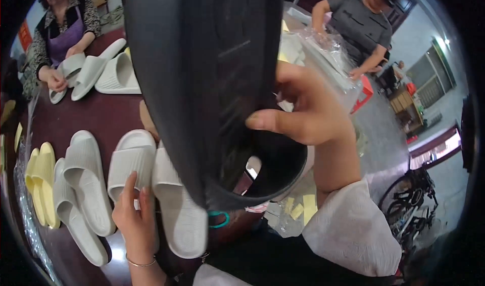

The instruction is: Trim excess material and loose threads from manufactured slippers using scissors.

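Left edge: I log a pair of yellow slides point(43, 185), one partly covered by its mate. Next, pale grey slides point(91, 185) overlap. The wearer's left hand point(132, 210) lies, fingers extended, over a ribbed grey slide point(131, 162), hiding part of it; I cannot tell whether it grips. A black slide point(202, 84) fills the centre, held up close to the lens, its top end cut off by the frame, its footbed markings blurred. The right hand point(303, 109) grasps its right edge, thumb on the footbed, other fingers partly hidden. Surface and room, left to right: a co-worker in a purple apron point(65, 43), head cropped, has both hands at more grey slides across the dark red tabletop point(91, 115); yellow paper slips point(309, 208) lie right of the black slide; a second co-worker in a grey shirt point(361, 26) handles clear plastic point(333, 59); near them, a red stool point(362, 91), partly covered; far right, a bicycle point(409, 200), dim against the dark rim.
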Demonstrator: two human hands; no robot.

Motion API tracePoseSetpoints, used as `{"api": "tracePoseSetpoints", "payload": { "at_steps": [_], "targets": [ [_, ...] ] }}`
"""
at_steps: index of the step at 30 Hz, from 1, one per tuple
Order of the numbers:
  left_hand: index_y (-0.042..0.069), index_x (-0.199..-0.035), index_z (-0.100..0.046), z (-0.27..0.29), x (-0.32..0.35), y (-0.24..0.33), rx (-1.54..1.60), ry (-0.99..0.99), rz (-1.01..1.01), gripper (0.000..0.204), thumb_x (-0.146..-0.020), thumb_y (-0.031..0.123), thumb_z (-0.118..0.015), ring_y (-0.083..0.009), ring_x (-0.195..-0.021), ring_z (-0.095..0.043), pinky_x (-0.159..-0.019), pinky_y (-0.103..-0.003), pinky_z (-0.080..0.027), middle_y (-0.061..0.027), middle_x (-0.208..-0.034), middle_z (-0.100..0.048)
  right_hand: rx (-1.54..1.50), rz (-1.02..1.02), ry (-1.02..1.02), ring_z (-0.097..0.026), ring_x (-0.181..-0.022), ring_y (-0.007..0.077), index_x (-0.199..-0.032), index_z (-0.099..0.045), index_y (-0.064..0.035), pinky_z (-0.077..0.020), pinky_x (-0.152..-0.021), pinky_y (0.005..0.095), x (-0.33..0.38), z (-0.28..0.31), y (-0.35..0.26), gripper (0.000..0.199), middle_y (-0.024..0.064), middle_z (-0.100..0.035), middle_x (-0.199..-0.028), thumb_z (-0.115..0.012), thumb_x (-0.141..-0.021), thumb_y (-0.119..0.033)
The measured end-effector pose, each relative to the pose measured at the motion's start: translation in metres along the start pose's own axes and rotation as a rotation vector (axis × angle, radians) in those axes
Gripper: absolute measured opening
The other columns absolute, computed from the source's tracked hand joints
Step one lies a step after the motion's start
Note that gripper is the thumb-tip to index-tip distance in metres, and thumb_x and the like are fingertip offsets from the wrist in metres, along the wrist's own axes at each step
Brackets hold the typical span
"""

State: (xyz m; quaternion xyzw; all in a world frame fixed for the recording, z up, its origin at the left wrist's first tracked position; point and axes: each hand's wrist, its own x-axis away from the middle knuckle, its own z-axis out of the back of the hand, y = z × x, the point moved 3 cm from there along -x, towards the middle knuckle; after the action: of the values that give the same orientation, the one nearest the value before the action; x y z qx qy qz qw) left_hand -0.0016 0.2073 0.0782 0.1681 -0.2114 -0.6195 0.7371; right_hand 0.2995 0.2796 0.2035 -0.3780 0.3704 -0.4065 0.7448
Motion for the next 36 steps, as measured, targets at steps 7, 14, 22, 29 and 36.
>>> {"api": "tracePoseSetpoints", "payload": {
  "at_steps": [7, 14, 22, 29, 36],
  "targets": [
    [0.001, -0.129, -0.046, -0.002, 0.005, -0.063, 1.142, 0.318, -0.099, 0.040, -0.095, 0.022, -0.046, -0.0259, -0.091, -0.060, -0.079, -0.036, -0.048, -0.0142, -0.109, -0.060, -0.563, -0.177, -0.340, -0.061, -0.090, 0.0141, -0.120, -0.052, 0.0021, -0.0484, -0.085, 0.0271, -0.077, -0.114, 0.004, 0.043, 0.0078, -0.064, -0.102, -0.068, -0.083, -0.012],
    [0.001, -0.141, -0.027, 0.046, -0.003, -0.011, 1.845, 0.380, 0.022, 0.057, -0.095, 0.035, -0.034, -0.0263, -0.120, -0.047, -0.101, -0.036, -0.039, -0.0164, -0.136, -0.042, -0.533, -0.300, -0.450, -0.058, -0.098, 0.0135, -0.127, -0.045, 0.0023, -0.0480, -0.085, 0.0264, -0.109, -0.166, 0.022, 0.049, 0.0099, -0.061, -0.108, -0.066, -0.086, -0.015],
    [0.000, -0.143, -0.020, 0.045, -0.010, -0.033, 1.403, 0.297, -0.076, 0.074, -0.084, 0.028, -0.055, -0.0286, -0.122, -0.045, -0.104, -0.039, -0.036, -0.0163, -0.138, -0.038, -0.502, -0.027, -0.467, -0.056, -0.105, 0.0168, -0.130, -0.039, 0.0034, -0.0475, -0.084, 0.0269, -0.118, -0.185, 0.040, 0.054, 0.0134, -0.052, -0.121, -0.064, -0.087, -0.019],
    [0.003, -0.140, -0.031, 0.020, -0.020, -0.041, 1.491, 0.383, -0.028, 0.064, -0.085, 0.025, -0.055, -0.0275, -0.123, -0.045, -0.103, -0.041, -0.036, -0.0137, -0.136, -0.042, 0.043, 0.310, -0.283, -0.055, -0.109, 0.0290, -0.130, -0.039, 0.0022, -0.0456, -0.090, 0.0348, -0.113, -0.147, 0.056, 0.060, 0.0176, -0.051, -0.123, -0.067, -0.082, -0.021],
    [-0.003, -0.133, -0.040, 0.026, -0.020, -0.002, 1.401, 0.432, 0.008, 0.059, -0.086, 0.026, -0.059, -0.0292, -0.120, -0.046, -0.103, -0.042, -0.034, -0.0179, -0.133, -0.045, -0.037, -0.068, -0.291, -0.051, -0.111, 0.0359, -0.126, -0.042, 0.0020, -0.0403, -0.097, 0.0404, -0.113, -0.158, 0.092, 0.061, 0.0198, -0.052, -0.120, -0.070, -0.078, -0.024]
  ]
}}
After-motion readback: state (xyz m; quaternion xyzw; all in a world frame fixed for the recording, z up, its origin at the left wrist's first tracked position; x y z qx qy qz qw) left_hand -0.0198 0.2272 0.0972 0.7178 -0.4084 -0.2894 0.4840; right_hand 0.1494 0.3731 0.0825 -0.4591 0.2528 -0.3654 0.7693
